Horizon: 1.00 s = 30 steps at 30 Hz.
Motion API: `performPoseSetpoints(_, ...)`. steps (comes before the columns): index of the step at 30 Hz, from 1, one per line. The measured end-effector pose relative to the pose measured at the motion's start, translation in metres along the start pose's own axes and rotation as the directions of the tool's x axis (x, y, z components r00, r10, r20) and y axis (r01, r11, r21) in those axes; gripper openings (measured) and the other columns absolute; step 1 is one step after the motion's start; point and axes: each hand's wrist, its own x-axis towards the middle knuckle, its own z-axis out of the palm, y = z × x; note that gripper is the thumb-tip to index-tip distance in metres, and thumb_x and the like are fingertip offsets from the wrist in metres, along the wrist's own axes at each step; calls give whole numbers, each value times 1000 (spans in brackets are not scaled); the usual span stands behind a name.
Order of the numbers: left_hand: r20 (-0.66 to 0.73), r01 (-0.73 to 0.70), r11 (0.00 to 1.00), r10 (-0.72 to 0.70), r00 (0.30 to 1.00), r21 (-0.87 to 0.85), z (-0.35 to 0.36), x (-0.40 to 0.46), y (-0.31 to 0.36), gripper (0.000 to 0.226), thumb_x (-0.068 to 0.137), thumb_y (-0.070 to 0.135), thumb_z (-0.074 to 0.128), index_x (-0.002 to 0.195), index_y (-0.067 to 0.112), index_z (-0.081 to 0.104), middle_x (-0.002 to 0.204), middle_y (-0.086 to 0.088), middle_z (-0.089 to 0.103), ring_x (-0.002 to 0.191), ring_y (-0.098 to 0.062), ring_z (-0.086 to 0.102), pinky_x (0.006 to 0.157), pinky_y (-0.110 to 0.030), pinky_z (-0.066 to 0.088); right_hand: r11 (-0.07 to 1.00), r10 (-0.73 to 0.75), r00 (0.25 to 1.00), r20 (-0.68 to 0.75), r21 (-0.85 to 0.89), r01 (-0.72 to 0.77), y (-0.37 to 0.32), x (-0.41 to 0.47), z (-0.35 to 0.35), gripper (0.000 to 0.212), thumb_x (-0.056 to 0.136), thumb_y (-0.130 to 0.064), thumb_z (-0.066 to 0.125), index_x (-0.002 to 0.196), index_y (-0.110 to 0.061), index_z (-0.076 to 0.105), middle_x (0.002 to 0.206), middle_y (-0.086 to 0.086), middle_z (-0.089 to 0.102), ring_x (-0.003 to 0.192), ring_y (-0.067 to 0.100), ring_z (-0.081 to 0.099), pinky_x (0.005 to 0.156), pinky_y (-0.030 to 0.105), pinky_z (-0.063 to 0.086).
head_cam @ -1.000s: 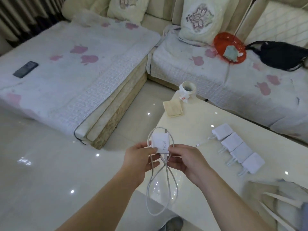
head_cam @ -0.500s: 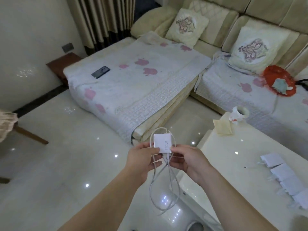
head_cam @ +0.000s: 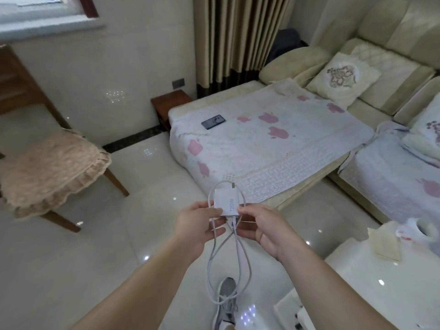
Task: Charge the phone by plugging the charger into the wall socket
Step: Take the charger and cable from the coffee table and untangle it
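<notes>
We pinch the charger (head_cam: 227, 202) between our left hand (head_cam: 198, 221) and right hand (head_cam: 259, 226), prongs up and cable (head_cam: 228, 265) hanging free, ready for the wall socket (head_cam: 178, 83) beyond the phone (head_cam: 213, 121) lying near the bed's (head_cam: 297, 148) far-left corner.

Glossy floor (head_cam: 95, 270), covered sofa (head_cam: 285, 148), wooden chair (head_cam: 47, 167)

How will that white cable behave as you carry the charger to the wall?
Probably floppy: the cable hangs in slack loops below both hands. It may swing and snag near the shoe. The charger looks rigid, so pinching it should hold.
</notes>
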Motion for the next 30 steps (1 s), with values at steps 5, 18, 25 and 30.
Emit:
performPoseSetpoints(5,-77,-4,999,1,997,-47,-15,34,45,26,84,-9,68,103,7,64,76,-10,79,65,-26,76,71,-43,63,999,16,998,57,-43,-14,-34,46,38,13,87,0,66,77,-6,71,57,7,66,49,19,65,50,30,57)
performPoseSetpoints(18,-197,-60,991,35,980,-120,-22,136,171,32,81,-8,71,110,4,65,82,-12,79,70,-28,76,62,-37,61,990,63,977,202,-133,-37,-143,169,120,11,90,-1,61,87,-4,71,57,5,68,51,19,66,57,33,59)
performPoseSetpoints(25,-203,-63,988,34,979,-138,-49,190,227,32,80,-7,71,110,4,66,87,-14,80,74,-30,77,65,-38,61,987,63,977,204,-159,-30,-178,224,172,10,90,-2,62,90,-1,73,62,8,70,55,22,68,60,36,60)
performPoseSetpoints(30,-170,-52,988,26,985,-146,-80,238,276,33,80,-8,71,111,4,67,89,-14,80,78,-31,77,72,-42,62,986,55,983,175,-164,-26,-200,271,223,12,91,-4,62,95,0,72,66,10,71,60,24,69,65,38,62)
